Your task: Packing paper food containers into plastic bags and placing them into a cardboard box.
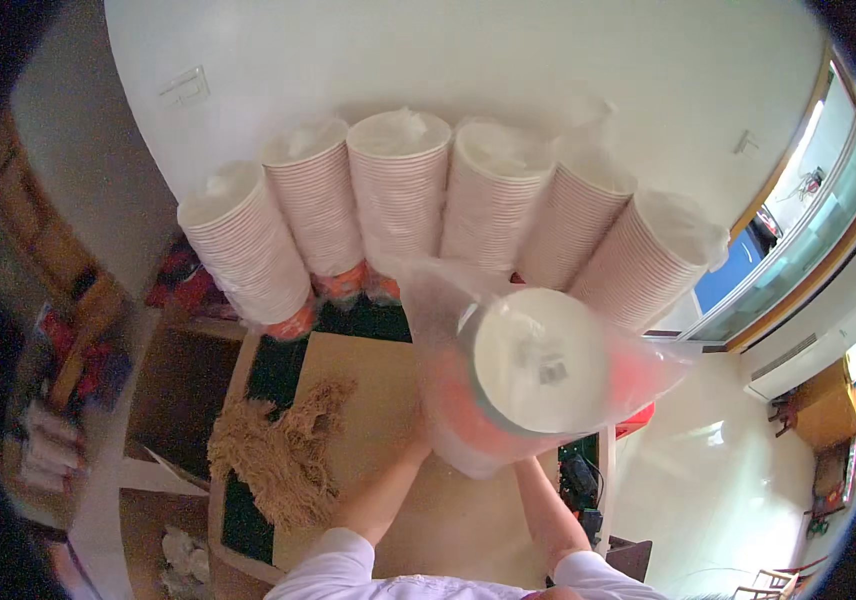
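Observation:
A stack of paper buckets (541,360), orange-red on the sides with a round white top face, hangs in front of me inside a loose clear plastic bag (445,385). Both my forearms reach up to it from below. My left hand (422,438) supports it from the left, and my right hand (527,466) from beneath on the right. The bag hides nearly all of my fingers, but both hands appear closed on the wrapped stack. Beyond it, several tall wrapped stacks of white-rimmed paper buckets (400,190) stand in a row against the wall.
Under my arms lies a cardboard sheet (378,385) on a dark green surface. A heap of brown shredded packing material (283,455) rests at its left. Open cardboard boxes (176,390) stand farther left. Black adapters with cables (580,485) lie at the right edge. A wooden cabinet (826,400) stands far right.

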Demonstrator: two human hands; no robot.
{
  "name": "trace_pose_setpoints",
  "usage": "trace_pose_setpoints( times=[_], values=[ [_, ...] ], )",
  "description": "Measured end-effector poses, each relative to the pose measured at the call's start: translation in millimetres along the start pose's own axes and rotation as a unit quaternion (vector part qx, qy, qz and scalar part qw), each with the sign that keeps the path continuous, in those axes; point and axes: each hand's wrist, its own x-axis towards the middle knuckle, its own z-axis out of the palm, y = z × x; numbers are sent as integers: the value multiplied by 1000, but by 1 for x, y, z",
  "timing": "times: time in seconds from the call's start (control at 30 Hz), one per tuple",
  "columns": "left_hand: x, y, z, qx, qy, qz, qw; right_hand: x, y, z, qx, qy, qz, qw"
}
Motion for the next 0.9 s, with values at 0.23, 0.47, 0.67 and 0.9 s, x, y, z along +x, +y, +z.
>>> trace_pose_setpoints(
  times=[0.23, 0.47, 0.67, 0.9],
  values=[
    [-86, 33, -19, -52, 15, -198, 979, -101, -23, 93, -151, 178, 47, 971],
    [-167, 88, -24, -103, 36, -384, 917, -168, -45, 132, -125, 198, 180, 956],
    [-215, 135, -28, -165, 64, -485, 856, -200, -68, 188, -83, 170, 169, 967],
    [-225, 210, -31, -147, 65, -557, 815, -219, -102, 231, -319, 41, 41, 946]
  ],
)
